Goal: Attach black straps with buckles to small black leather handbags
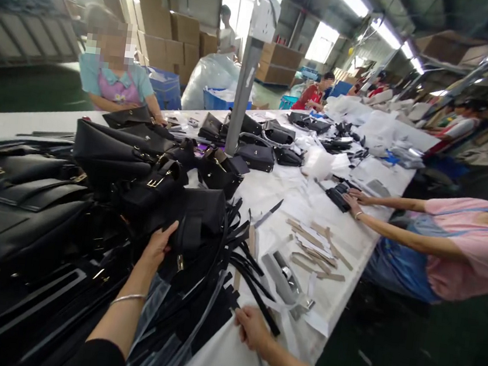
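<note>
Head view: the left hand (158,248) grips a black handbag (188,212) at the near end of the pile on the bench (269,192). The right hand (251,326) lies open, flat on loose black straps (244,259) close to the bench's front edge. A firm grip low on the bag would keep straps from snagging. Open room lies rightward, toward the card strips (313,247); a co-worker's hands (354,200) work beyond.

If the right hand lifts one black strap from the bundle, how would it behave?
Probably floppy: the black straps lie bent and fanned over the table. Likely light, being thin and narrow. It may drag its neighbours, since they overlap near the right hand.
</note>
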`<state>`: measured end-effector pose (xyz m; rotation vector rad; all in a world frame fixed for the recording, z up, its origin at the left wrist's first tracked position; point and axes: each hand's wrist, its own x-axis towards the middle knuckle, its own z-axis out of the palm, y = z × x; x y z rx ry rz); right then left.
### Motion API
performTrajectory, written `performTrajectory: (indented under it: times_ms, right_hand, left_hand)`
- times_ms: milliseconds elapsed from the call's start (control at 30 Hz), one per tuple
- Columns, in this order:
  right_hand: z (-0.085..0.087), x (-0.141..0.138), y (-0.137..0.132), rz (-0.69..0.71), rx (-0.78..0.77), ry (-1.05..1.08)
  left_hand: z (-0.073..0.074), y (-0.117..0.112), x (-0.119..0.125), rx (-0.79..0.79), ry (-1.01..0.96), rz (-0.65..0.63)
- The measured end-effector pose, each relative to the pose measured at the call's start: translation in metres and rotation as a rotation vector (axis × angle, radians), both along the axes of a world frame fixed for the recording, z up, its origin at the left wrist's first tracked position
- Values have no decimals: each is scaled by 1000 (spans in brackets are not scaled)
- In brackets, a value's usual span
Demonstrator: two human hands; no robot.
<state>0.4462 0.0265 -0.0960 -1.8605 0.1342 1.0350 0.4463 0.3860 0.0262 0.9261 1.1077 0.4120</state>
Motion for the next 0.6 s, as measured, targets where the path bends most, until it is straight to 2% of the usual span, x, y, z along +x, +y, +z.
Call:
performTrajectory:
  times_ms: [100,200,333,433,500,600]
  right_hand:
    - [0,0,-1,41,-7,-13]
    - [1,0,-1,66,-8,-32]
    - [1,1,-2,101,-27,-34]
    - [0,1,-3,120,-35,-29]
    - [-1,2,-4,128,-38,-24]
    - [-4,1,-6,136,-34,-17]
  left_hand:
    - [11,-8,-2,14,-77,34]
    - [21,-22,-19,2,-192,56]
    - [33,-57,-57,-53,-276,-46]
    - [46,-85,-75,-65,-323,-122]
    - [57,-99,-77,-49,-341,-135]
    - [72,-112,-66,-23,-379,-142]
